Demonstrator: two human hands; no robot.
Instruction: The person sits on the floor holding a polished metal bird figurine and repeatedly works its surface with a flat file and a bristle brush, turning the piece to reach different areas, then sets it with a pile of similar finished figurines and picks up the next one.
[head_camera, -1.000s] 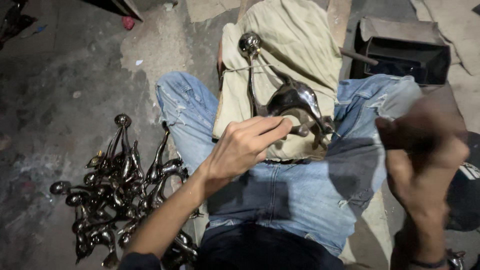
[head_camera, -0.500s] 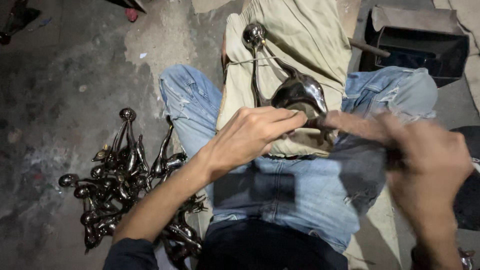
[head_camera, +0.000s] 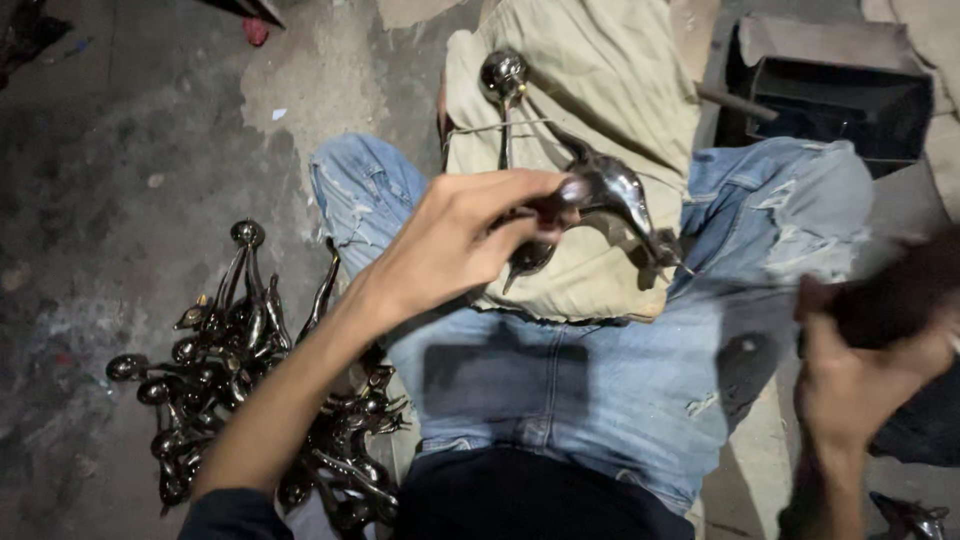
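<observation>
I see a heap of dark metal pieces (head_camera: 250, 390) on the concrete floor (head_camera: 110, 170) to the left of my left knee, ball-ended stems pointing mostly toward the top edge; a black box (head_camera: 850, 100) sits at the top right corner, with a thin rod (head_camera: 735, 100) lying against its left side; a beige cloth (head_camera: 590, 120) is draped over my lap and runs up between my knees, covering the jeans (head_camera: 600, 390) there.

My left hand (head_camera: 450, 245) reaches across the lap; its fingers are curled and pinched shut on the near end of the shiny metal piece (head_camera: 610, 195); the forearm crosses in front of the heap and hides part of it.

The piece lies on the cloth near the middle of my lap; its stem (head_camera: 505, 130) runs away from me toward the top edge and ends in a round knob (head_camera: 503, 72); so the long axis goes near to far, knob far, the bulbous curved body near, leaning toward my right knee.

My right hand (head_camera: 860, 380) is at the right edge, well apart from the piece, blurred; it seems closed around something dark, but I cannot tell what, nor how tightly.
</observation>
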